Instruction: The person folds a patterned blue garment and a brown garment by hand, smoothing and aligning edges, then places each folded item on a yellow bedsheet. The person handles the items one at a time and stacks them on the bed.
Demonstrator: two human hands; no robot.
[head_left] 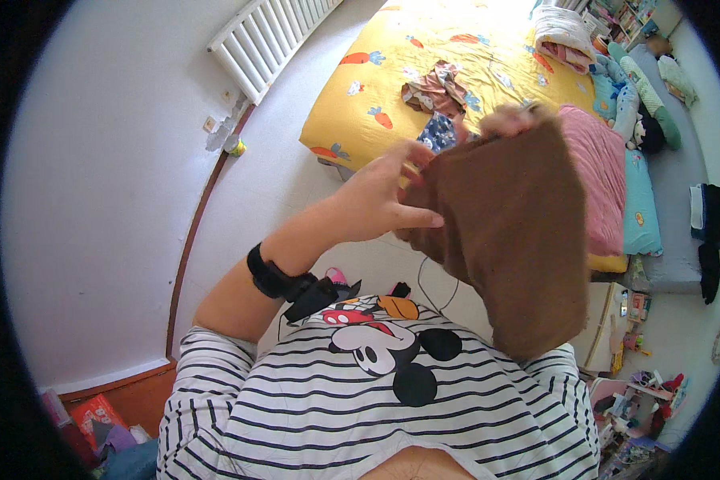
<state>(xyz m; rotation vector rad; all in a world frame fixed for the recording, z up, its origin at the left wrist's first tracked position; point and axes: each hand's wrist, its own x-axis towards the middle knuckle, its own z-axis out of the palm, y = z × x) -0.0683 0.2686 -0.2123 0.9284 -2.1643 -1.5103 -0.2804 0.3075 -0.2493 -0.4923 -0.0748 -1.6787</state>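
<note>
A brown cloth item point(516, 240), seemingly a garment, hangs in front of my striped shirt and hides part of the bed. My right hand point(507, 122), blurred, grips its upper edge; the cloth covers most of that arm. At the cloth's left side is my left hand point(390, 195), thumb and fingers spread, the thumb against the fabric. A black strap with a dark device is around my left wrist. Beyond the hands, a crumpled pinkish-brown patterned cloth point(437, 90) lies on the bed, with a blue patterned cloth point(438, 133) nearer to me.
The bed has a yellow carrot-print sheet point(360, 90). Folded bedding point(564, 36), a pink blanket point(597, 180) and plush toys are on its right side. A white radiator point(264, 48) stands by the left wall. Clutter fills both lower corners; a cable crosses the floor.
</note>
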